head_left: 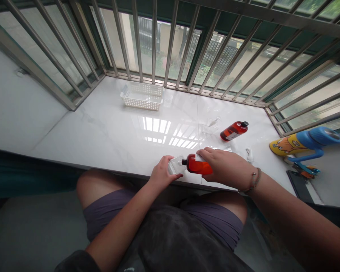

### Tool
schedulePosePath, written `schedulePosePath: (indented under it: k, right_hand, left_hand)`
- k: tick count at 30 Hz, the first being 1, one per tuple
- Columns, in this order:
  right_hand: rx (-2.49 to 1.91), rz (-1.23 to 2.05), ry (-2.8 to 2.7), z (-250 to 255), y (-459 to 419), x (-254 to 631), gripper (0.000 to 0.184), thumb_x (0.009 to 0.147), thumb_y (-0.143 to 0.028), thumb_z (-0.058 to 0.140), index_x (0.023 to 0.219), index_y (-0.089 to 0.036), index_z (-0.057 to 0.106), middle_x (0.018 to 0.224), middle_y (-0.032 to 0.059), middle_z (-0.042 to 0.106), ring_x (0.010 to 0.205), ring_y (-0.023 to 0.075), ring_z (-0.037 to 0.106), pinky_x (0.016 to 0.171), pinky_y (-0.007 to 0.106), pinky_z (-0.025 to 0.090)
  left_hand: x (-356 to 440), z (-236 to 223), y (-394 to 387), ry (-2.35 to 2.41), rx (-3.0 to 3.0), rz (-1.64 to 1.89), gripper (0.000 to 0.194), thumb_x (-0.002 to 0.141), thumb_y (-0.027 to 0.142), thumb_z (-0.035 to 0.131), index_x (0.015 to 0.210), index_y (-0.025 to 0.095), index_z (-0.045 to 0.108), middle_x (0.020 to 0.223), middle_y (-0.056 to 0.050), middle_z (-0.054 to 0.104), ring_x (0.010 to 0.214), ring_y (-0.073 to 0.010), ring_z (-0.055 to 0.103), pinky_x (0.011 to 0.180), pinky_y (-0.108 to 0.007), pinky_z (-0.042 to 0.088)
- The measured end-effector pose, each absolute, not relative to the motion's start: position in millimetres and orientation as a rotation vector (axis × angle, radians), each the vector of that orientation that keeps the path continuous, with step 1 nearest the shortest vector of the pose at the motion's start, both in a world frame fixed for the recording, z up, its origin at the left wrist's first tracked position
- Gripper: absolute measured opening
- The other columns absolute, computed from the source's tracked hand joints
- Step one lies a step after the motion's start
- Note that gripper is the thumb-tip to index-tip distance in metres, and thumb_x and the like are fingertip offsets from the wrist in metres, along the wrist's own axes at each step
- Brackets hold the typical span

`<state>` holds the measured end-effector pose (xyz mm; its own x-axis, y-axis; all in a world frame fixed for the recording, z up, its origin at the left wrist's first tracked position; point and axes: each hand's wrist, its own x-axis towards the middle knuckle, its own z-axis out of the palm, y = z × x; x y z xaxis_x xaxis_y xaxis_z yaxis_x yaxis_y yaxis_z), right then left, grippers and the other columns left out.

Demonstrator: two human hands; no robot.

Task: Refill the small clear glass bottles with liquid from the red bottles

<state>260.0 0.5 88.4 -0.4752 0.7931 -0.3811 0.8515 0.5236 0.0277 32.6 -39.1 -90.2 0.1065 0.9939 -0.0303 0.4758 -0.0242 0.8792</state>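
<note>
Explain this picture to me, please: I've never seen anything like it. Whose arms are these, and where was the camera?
No machine is involved here. These are a person's own two bare hands, filmed by one camera worn on their head, looking forward and down over their lap. The left hand holds a clear plastic piece. The right hand grips a red bottle, its black cap pointing toward that piece. On the white ledge sit a white plastic basket and a second red bottle. Metal window bars run behind them, and a yellow-and-blue cartoon flask lies off to the right.
</note>
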Motion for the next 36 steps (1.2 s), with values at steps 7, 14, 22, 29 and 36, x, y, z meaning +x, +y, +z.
schedulePosePath:
  k: [7, 14, 22, 29, 36]
  right_hand:
    - [1.360, -0.225, 2.413, 89.8, 0.9, 258.1, 0.050, 0.078, -0.031, 0.073, 0.125, -0.022, 0.060, 0.117, 0.0086, 0.070, 0.098, 0.0288, 0.071, 0.064, 0.033, 0.037]
    - [1.362, -0.230, 2.411, 90.1, 1.4, 257.0, 0.048, 0.078, -0.030, 0.073, 0.123, -0.022, 0.059, 0.116, 0.0094, 0.071, 0.097, 0.0277, 0.071, 0.063, 0.032, 0.035]
    - [1.355, -0.220, 2.405, 90.4, 1.7, 256.8, 0.049, 0.077, -0.031, 0.073, 0.124, -0.022, 0.060, 0.116, 0.0085, 0.070, 0.098, 0.0286, 0.071, 0.064, 0.033, 0.037]
    - [1.353, -0.222, 2.391, 91.3, 2.4, 255.0, 0.049, 0.078, -0.031, 0.073, 0.124, -0.022, 0.060, 0.115, 0.0093, 0.070, 0.097, 0.0282, 0.072, 0.064, 0.032, 0.038]
    - [1.345, -0.224, 2.389, 91.3, 2.6, 254.3, 0.049, 0.077, -0.031, 0.073, 0.124, -0.023, 0.059, 0.114, 0.0084, 0.070, 0.095, 0.0279, 0.072, 0.064, 0.032, 0.037]
  left_hand:
    - [32.8, -89.2, -39.1, 1.475, 1.607, 0.851, 0.070, 0.070, 0.039, 0.096, 0.126, 0.027, 0.055, 0.124, -0.003, 0.068, 0.113, -0.0272, 0.069, 0.095, -0.039, 0.055]
    - [32.6, -89.2, -39.0, 1.470, 1.607, 0.851, 0.070, 0.069, 0.039, 0.096, 0.125, 0.027, 0.055, 0.123, -0.002, 0.068, 0.111, -0.0268, 0.069, 0.094, -0.039, 0.055]
    - [32.3, -92.0, -39.2, 1.458, 1.612, 0.858, 0.070, 0.070, 0.040, 0.096, 0.126, 0.027, 0.055, 0.123, -0.003, 0.068, 0.112, -0.0268, 0.069, 0.095, -0.040, 0.055]
    - [32.2, -93.4, -39.1, 1.455, 1.613, 0.866, 0.070, 0.070, 0.041, 0.095, 0.126, 0.028, 0.055, 0.124, -0.003, 0.068, 0.113, -0.0270, 0.069, 0.095, -0.039, 0.056]
    - [32.3, -90.2, -38.7, 1.461, 1.616, 0.845, 0.069, 0.070, 0.040, 0.096, 0.125, 0.028, 0.054, 0.123, -0.002, 0.068, 0.112, -0.0266, 0.069, 0.094, -0.040, 0.055]
